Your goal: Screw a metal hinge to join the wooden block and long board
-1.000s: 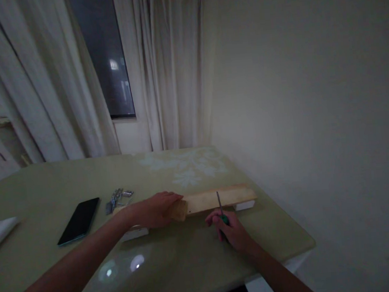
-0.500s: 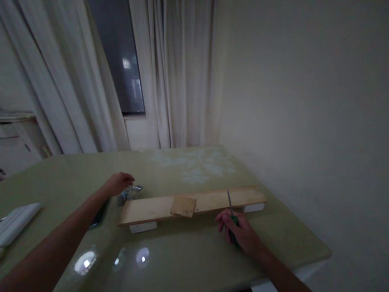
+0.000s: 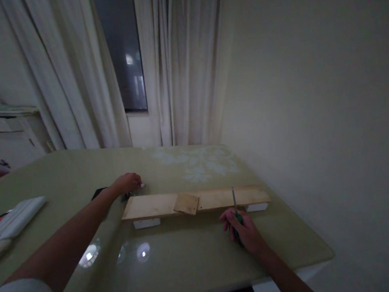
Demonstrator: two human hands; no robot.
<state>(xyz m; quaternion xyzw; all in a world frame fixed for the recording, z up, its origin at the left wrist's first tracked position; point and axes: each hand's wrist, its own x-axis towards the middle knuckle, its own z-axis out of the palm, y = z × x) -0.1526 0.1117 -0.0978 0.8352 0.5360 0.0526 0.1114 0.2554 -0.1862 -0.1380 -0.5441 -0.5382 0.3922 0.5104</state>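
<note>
My right hand [image 3: 248, 234] is closed round the dark green handle of a screwdriver [image 3: 234, 197]. Its thin metal shaft points up in front of the long wooden board [image 3: 155, 205]. A small square wooden piece [image 3: 187, 204] lies askew on the middle of that board. At the board's far left corner, my left hand [image 3: 131, 182] is down at a small shiny heap [image 3: 142, 185] that looks like metal parts or clear plastic. Its fingers are bent together, and whatever they hold is hidden.
White blocks [image 3: 147, 223] support the board at both ends on the glossy green table [image 3: 177, 265]. A dark object [image 3: 98, 193] lies behind my left forearm. At the left sits a white device [image 3: 20, 220] with a lit blue spot. The wall [image 3: 332, 129] borders the table's right side.
My left hand has moved slightly right and lower onto the shiny heap, covering more of it. The right hand keeps its hold on the screwdriver. The view has shifted a little.
</note>
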